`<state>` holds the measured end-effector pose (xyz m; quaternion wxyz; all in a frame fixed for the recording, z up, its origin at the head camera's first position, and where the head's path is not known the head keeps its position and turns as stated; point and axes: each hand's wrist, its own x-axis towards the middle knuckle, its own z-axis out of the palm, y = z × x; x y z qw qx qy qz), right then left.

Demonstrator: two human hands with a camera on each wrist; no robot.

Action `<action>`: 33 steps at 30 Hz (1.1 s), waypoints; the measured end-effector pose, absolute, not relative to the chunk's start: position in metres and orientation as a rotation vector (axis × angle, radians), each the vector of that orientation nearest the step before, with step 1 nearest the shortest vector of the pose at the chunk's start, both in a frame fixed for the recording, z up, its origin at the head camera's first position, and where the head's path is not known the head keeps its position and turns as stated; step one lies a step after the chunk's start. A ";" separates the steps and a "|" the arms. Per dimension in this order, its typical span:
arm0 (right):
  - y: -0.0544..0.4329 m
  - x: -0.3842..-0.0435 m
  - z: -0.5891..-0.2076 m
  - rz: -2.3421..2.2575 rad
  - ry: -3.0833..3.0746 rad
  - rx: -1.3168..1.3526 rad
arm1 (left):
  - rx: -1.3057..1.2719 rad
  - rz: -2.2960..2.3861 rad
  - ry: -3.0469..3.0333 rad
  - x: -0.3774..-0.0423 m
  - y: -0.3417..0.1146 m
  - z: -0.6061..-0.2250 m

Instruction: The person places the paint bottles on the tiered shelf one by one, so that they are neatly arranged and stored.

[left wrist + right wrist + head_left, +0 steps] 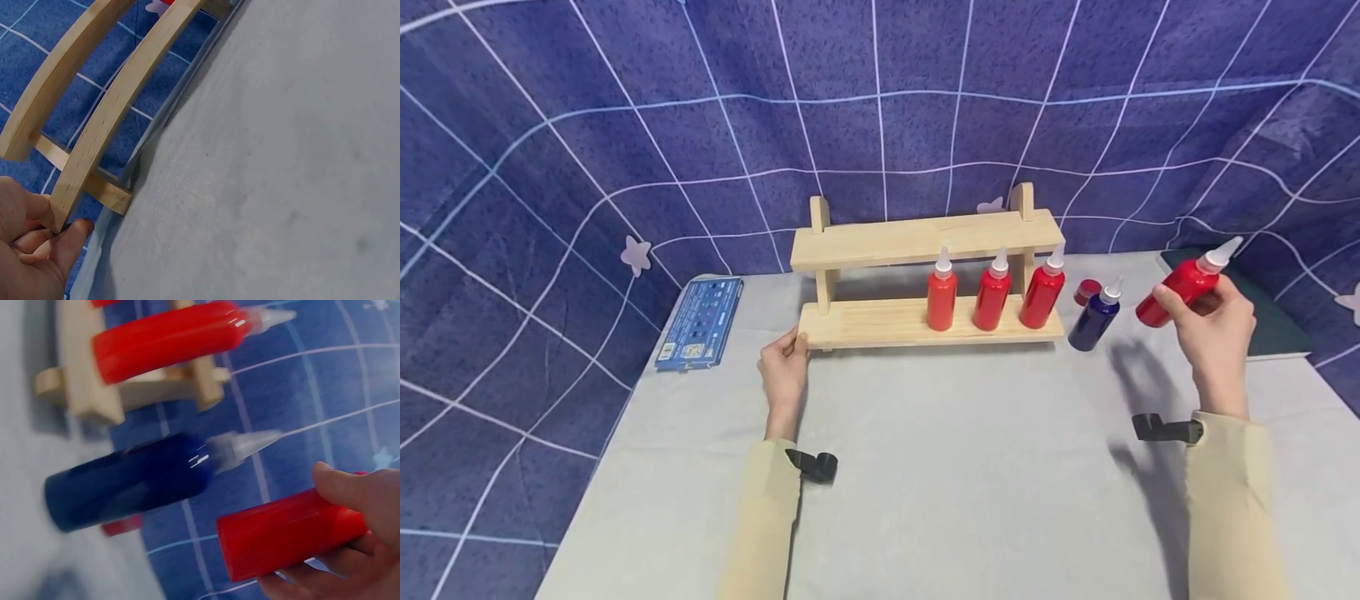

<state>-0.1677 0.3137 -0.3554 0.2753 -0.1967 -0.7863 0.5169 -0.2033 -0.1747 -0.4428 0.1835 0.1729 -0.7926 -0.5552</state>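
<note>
A two-tier wooden rack (925, 323) stands at the back of the table, three red squeeze bottles (941, 300) upright on the right part of its lower shelf. My left hand (784, 371) grips the left end of that shelf, thumb and fingers around the board's edge (62, 206). On the right, my right hand (1217, 333) holds another red squeeze bottle (1183, 287) above the table, its white nozzle tilted up and to the right. Between it and the rack a dark blue squeeze bottle (1094, 320) stands on the table; the right wrist view shows this blue bottle (131, 481) close by.
A small red round object (1087, 291) lies behind the blue bottle. At the far right is a dark green flat item (1262, 312), partly behind my right hand. A blue box (700, 322) lies at the left. Blue gridded cloth (880, 100) hangs behind the table.
</note>
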 end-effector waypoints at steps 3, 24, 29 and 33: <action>0.308 -0.162 -0.344 1.401 -2.075 -0.484 | 0.490 -1.564 -2.234 -0.204 -0.176 -0.442; 0.240 -0.130 -0.297 1.462 -2.082 -0.164 | 0.504 -1.580 -2.227 -0.203 -0.180 -0.440; 0.226 -0.126 -0.301 1.440 -2.164 -0.082 | 0.515 -1.590 -2.232 -0.204 -0.180 -0.442; 0.217 -0.123 -0.305 1.415 -2.205 0.012 | 0.507 -1.610 -2.242 -0.203 -0.179 -0.443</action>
